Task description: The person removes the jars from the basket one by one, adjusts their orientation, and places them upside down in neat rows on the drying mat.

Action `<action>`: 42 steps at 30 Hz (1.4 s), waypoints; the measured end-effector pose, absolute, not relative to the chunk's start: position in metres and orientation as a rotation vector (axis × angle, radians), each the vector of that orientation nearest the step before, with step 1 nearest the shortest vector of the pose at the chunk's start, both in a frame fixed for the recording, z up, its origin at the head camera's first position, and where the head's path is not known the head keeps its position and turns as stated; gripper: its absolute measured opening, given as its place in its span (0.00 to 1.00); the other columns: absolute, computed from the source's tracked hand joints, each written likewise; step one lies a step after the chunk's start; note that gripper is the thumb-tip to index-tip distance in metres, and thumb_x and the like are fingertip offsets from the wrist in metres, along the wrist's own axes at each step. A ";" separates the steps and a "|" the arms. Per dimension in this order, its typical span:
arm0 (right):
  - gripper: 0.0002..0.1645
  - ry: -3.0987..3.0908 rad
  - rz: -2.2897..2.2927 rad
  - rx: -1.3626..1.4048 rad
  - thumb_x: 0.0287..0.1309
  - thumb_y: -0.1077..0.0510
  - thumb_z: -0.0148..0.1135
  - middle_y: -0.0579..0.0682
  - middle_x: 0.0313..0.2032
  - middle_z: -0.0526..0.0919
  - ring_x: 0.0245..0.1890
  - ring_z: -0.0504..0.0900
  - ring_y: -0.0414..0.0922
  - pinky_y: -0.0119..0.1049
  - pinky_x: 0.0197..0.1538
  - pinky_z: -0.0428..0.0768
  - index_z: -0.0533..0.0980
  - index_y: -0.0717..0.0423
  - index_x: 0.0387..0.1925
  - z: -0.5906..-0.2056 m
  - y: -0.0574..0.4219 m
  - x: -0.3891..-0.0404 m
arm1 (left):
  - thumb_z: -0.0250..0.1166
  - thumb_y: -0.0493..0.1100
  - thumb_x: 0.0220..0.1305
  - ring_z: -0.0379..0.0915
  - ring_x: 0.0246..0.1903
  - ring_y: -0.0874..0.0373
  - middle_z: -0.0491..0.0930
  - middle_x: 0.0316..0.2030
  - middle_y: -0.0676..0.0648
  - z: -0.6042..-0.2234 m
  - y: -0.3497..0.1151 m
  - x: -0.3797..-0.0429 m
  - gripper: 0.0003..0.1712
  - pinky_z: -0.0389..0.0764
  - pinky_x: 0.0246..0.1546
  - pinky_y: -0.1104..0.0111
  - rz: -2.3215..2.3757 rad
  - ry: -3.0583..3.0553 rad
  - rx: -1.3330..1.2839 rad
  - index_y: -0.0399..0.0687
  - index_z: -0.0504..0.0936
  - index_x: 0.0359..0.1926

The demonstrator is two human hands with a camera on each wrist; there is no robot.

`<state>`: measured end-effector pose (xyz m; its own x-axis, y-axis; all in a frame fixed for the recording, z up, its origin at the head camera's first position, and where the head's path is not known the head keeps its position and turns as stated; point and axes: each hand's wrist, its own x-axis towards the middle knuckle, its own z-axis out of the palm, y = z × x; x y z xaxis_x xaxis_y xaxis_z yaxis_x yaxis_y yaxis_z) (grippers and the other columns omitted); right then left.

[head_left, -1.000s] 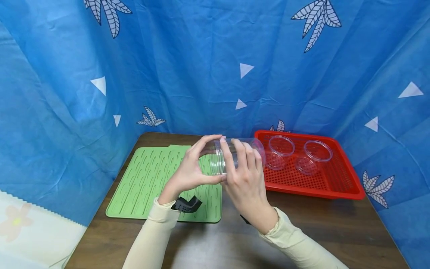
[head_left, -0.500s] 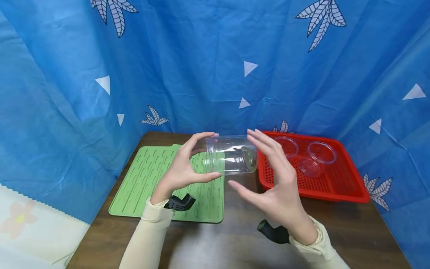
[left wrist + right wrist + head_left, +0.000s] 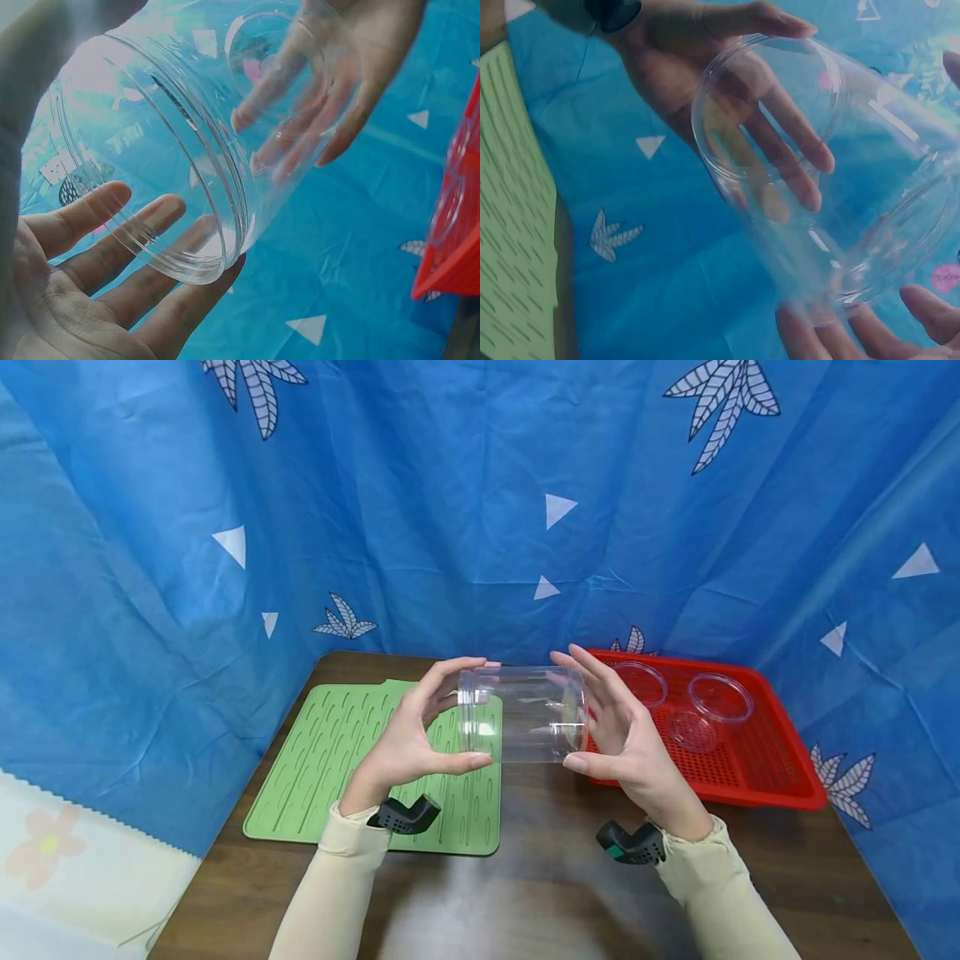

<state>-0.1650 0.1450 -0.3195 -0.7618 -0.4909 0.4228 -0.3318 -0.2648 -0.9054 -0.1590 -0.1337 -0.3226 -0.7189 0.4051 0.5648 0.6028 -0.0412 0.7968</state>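
A clear plastic jar (image 3: 521, 714) lies sideways in the air between both hands, over the edge of the green mat. My left hand (image 3: 397, 735) grips its threaded mouth end, thumb below and fingers above. At the base end, my right hand (image 3: 637, 747) holds the jar with its thumb at the lower edge and fingers at the upper. No lid is seen on the mouth in the left wrist view, where the left fingers (image 3: 161, 214) lie around the rim. The right fingertips (image 3: 817, 334) touch the jar near its base in the right wrist view.
A red perforated basket (image 3: 787, 760) stands at the back right with two clear jars in it, their round rims (image 3: 720, 697) facing up. The ribbed green mat (image 3: 322, 760) lies at left on the brown wooden table (image 3: 540, 877). A blue curtain (image 3: 450, 510) hangs behind.
My right hand has let go of the jar's side, swung away to the right and taken the base end. The left hand has kept hold of the mouth end.
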 end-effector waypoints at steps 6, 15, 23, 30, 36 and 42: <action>0.56 1.780 -2.181 -1.014 0.46 0.80 0.65 0.62 0.71 0.61 0.67 0.64 0.65 0.51 0.64 0.72 0.56 0.55 0.76 -0.324 0.143 -0.166 | 0.80 0.37 0.44 0.64 0.67 0.48 0.70 0.66 0.41 -0.321 -0.134 -0.158 0.52 0.65 0.63 0.43 -1.907 -2.055 -1.076 0.42 0.65 0.70; 0.53 1.799 -2.179 -1.007 0.49 0.77 0.68 0.62 0.70 0.64 0.66 0.67 0.64 0.50 0.63 0.73 0.57 0.56 0.75 -0.326 0.141 -0.168 | 0.77 0.29 0.42 0.62 0.68 0.48 0.69 0.67 0.41 -0.321 -0.135 -0.158 0.54 0.64 0.64 0.42 -1.920 -2.056 -1.070 0.41 0.63 0.71; 0.52 1.814 -2.166 -1.015 0.51 0.76 0.68 0.62 0.69 0.65 0.65 0.68 0.64 0.51 0.63 0.73 0.58 0.55 0.75 -0.325 0.141 -0.172 | 0.79 0.55 0.51 0.58 0.70 0.49 0.65 0.70 0.42 -0.324 -0.136 -0.159 0.56 0.63 0.66 0.46 -1.930 -2.076 -1.056 0.46 0.59 0.75; 0.53 1.958 -2.108 -0.951 0.49 0.75 0.71 0.55 0.70 0.66 0.63 0.72 0.60 0.50 0.63 0.73 0.61 0.49 0.75 -0.327 0.145 -0.181 | 0.77 0.43 0.54 0.54 0.72 0.45 0.57 0.74 0.43 -0.337 -0.144 -0.159 0.57 0.60 0.67 0.42 -1.920 -2.074 -1.059 0.48 0.52 0.77; 0.54 2.120 -2.027 -0.941 0.48 0.72 0.74 0.54 0.68 0.69 0.65 0.69 0.58 0.46 0.64 0.72 0.63 0.46 0.74 -0.319 0.144 -0.184 | 0.73 0.32 0.55 0.61 0.69 0.46 0.56 0.75 0.50 -0.362 -0.156 -0.150 0.55 0.67 0.66 0.51 -1.855 -2.226 -0.886 0.50 0.53 0.78; 0.51 2.249 -1.880 -0.891 0.50 0.66 0.76 0.51 0.66 0.71 0.65 0.69 0.51 0.44 0.64 0.73 0.64 0.42 0.73 -0.305 0.129 -0.189 | 0.71 0.33 0.60 0.62 0.68 0.46 0.61 0.72 0.44 -0.386 -0.170 -0.137 0.45 0.67 0.64 0.47 -1.700 -2.271 -0.819 0.44 0.59 0.75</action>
